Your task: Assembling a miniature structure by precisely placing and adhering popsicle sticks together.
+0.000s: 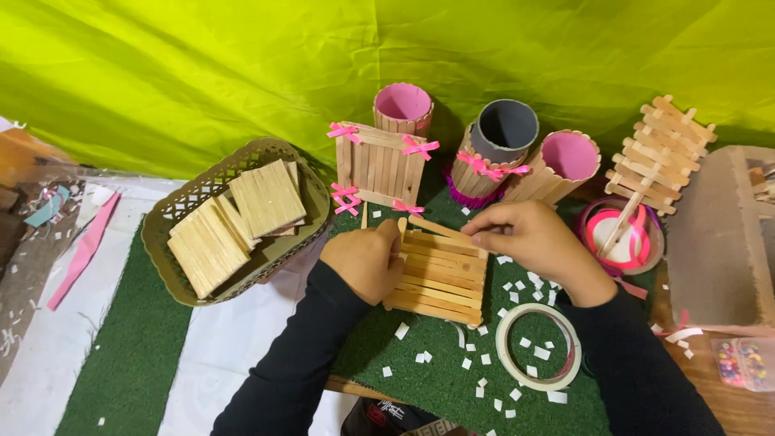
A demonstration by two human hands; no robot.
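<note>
Item in hand: one stick panel (440, 278), a flat raft of wooden craft sticks lying on the green turf mat (452, 379) between our two hands. Its slats run left to right, tilted slightly down to the right, and we count roughly eight to ten of them, though our hands hide its top and left edges.

Left hand (365, 260): curled closed against the panel's left edge, pinning it down; the panel lies directly to its right.

Right hand (529, 238): at the panel's upper right corner, fingertips pinched narrow on one loose stick (440, 228) laid along the top edge, parallel to the slats. This is the nearer hand to that stick.

Around the panel:
- One tape roll (538, 347), flat on the mat, just right of the panel.
- Many small white paper scraps (468, 363), scattered, uncounted.
- One woven basket (173, 211) to the left, holding three or four more stacked stick panels.
- One square stick box (379, 165) with pink bows, behind the panel.
- Three round stick-clad cups: two pink inside (402, 106) (565, 161), one grey (500, 133).
- One stick ladder (658, 157), leaning over a ribbon spool (622, 238) at far right.
- One bead box (739, 363) at lower right.
</note>
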